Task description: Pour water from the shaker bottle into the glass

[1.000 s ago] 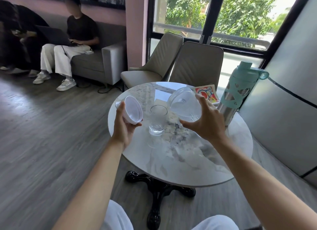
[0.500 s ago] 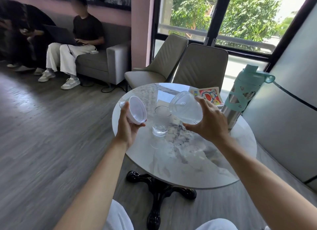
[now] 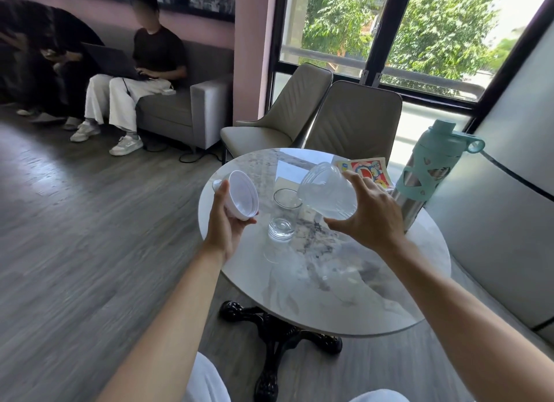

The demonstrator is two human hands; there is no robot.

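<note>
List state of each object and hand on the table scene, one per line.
shaker bottle: lid off, tilted toward the glass, water inside, held in right hand
white lid: off, held in left hand
glass: upright on the table, little water at the bottom
teal bottle: upright, capped
card: flat on table

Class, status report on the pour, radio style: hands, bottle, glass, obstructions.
Right hand tilting shaker bottle over glass. Left hand holding white lid. Glass near empty. Nothing in the way.
</note>
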